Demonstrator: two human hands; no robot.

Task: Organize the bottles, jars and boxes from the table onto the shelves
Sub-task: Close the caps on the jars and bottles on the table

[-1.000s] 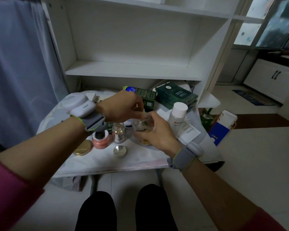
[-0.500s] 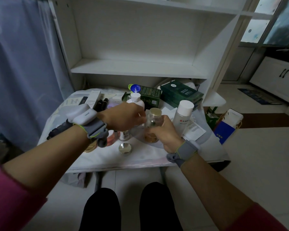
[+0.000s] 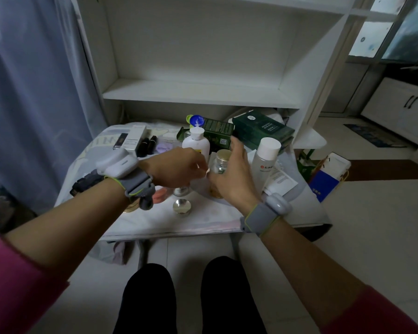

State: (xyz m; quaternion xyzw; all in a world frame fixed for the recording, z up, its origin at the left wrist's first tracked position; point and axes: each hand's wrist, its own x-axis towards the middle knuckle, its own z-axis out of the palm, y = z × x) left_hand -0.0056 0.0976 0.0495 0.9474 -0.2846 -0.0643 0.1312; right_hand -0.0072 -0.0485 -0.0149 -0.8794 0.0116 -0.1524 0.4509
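Observation:
My right hand (image 3: 234,179) grips a small glass jar with a gold cap (image 3: 220,162) just above the table (image 3: 203,224); its thumb sticks up beside the cap. My left hand (image 3: 176,168) hovers close to the jar's left side, fingers curled, nothing visible in it. Behind the hands stand a white flip-cap bottle (image 3: 196,144) and a tall white bottle (image 3: 266,160). Green boxes (image 3: 261,128) lie at the table's back. The white shelf (image 3: 198,92) above the table holds nothing.
A loose silver lid (image 3: 182,206), a small jar (image 3: 180,191) and a pink jar (image 3: 158,196) sit below my left hand. A white box (image 3: 135,138) and dark lipsticks (image 3: 149,143) lie at back left. A blue-and-white bag (image 3: 328,175) stands on the floor, right.
My left hand came off the top of the jar and drew back to the left, leaving the gold cap on. My right hand kept the jar and shifted slightly up and back.

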